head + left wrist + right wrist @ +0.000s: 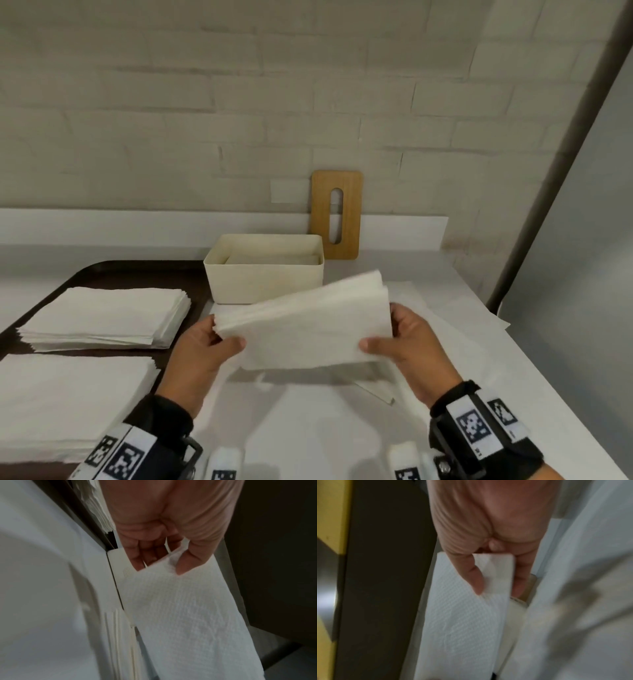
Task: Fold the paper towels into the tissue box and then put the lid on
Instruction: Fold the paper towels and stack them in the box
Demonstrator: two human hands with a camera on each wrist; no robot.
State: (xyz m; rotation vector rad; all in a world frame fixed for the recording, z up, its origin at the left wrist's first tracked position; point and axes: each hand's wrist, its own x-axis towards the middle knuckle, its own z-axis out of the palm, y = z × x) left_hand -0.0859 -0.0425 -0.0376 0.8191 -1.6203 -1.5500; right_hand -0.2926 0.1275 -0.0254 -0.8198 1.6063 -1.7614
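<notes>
Folded stack of paper towels (305,325) pinched at its ends by the left hand (202,356) and right hand (414,346), held above the counter (513,394) before the open tissue box (263,274); loose layers may fan apart or snag the rim, the wooden lid (336,214) leaning behind.

No readable text or labels anywhere.
</notes>
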